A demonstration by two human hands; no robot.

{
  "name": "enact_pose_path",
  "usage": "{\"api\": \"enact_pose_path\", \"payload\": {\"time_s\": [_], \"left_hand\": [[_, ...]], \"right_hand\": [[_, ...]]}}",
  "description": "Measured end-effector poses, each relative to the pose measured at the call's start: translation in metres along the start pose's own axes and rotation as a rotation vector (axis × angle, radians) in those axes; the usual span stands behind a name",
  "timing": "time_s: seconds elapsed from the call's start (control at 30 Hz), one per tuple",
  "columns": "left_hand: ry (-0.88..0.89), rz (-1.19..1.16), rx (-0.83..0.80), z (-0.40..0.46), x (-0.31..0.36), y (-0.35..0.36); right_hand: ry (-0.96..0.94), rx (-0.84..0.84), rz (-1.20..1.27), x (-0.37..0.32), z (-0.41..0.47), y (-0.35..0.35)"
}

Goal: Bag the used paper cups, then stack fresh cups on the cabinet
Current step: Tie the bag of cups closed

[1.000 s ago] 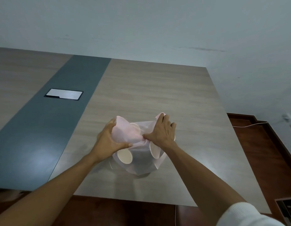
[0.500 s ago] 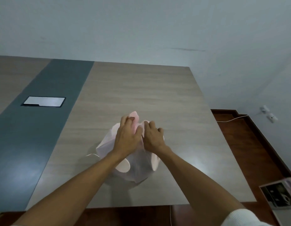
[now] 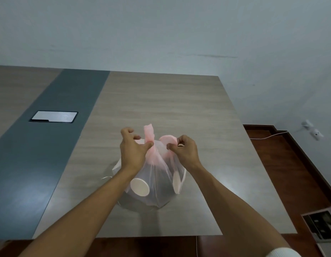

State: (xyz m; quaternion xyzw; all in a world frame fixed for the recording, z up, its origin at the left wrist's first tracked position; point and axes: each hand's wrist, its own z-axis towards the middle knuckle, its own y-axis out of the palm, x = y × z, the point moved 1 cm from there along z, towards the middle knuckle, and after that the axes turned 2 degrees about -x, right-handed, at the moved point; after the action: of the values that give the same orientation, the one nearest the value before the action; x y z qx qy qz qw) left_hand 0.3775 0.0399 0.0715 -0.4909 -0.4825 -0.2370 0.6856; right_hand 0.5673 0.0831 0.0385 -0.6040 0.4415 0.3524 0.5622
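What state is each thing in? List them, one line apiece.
plastic bag: on the table, top gathered into two strips, not yet knotted.
paper cups: inside the bag, lying on their sides.
left hand: pinches the upright strip of the bag.
right hand: pinches the other strip of the bag.
table: bears the bag.
floor-box lid: closed, flush in the table's dark band.

A wood-grain counter (image 3: 179, 108) fills most of the view, with a dark grey band (image 3: 49, 145) running along it on the left. A silvery rectangular cover plate (image 3: 54, 116) sits flush in that band. Behind stands a pale wall (image 3: 161, 34). To the right lies reddish-brown floor (image 3: 300, 173), where a thin white cable (image 3: 268, 136) runs toward a wall socket (image 3: 312, 129). A printed box (image 3: 322, 225) shows at the lower right edge.
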Motion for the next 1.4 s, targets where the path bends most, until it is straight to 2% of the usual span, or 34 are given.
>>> {"api": "enact_pose_path", "payload": {"time_s": [0.1,0.23,0.37,0.5,0.6,0.63,0.7,0.8,0.93,1.07,1.2,1.4], "left_hand": [[-0.042,0.03,-0.007,0.006,-0.005,0.005],[0.062,0.083,-0.074,-0.003,-0.004,0.011],[0.131,0.014,-0.075,-0.006,-0.001,0.015],[0.282,-0.03,-0.146,-0.013,-0.004,0.013],[0.429,0.027,-0.159,-0.013,-0.008,0.013],[0.425,-0.001,-0.162,-0.015,-0.007,0.014],[0.278,-0.156,-0.199,-0.017,0.001,0.015],[0.036,-0.433,-0.352,-0.014,0.01,0.018],[0.024,-0.465,-0.502,-0.005,0.017,0.014],[-0.092,-0.556,-0.559,0.006,0.015,0.01],[-0.199,-0.618,-0.623,0.014,0.011,0.009],[-0.251,-0.651,-0.554,0.013,0.013,0.008]], "right_hand": [[-0.004,-0.052,0.092,-0.002,-0.001,0.001],[0.048,-0.155,0.353,-0.013,-0.005,0.003],[0.064,-0.121,0.387,-0.013,-0.007,0.007],[0.129,-0.175,0.454,-0.01,-0.008,0.004],[0.022,-0.239,0.313,-0.008,-0.01,0.005],[0.003,-0.247,0.309,-0.007,-0.01,0.006],[-0.004,-0.223,0.349,-0.005,-0.011,0.007],[0.048,-0.17,0.491,-0.007,-0.014,0.008],[0.036,-0.148,0.592,-0.014,-0.012,0.008],[0.024,-0.198,0.686,-0.019,-0.014,0.008],[-0.061,-0.273,0.642,-0.028,-0.023,0.007],[-0.026,-0.374,0.583,-0.032,-0.021,0.008]]}}
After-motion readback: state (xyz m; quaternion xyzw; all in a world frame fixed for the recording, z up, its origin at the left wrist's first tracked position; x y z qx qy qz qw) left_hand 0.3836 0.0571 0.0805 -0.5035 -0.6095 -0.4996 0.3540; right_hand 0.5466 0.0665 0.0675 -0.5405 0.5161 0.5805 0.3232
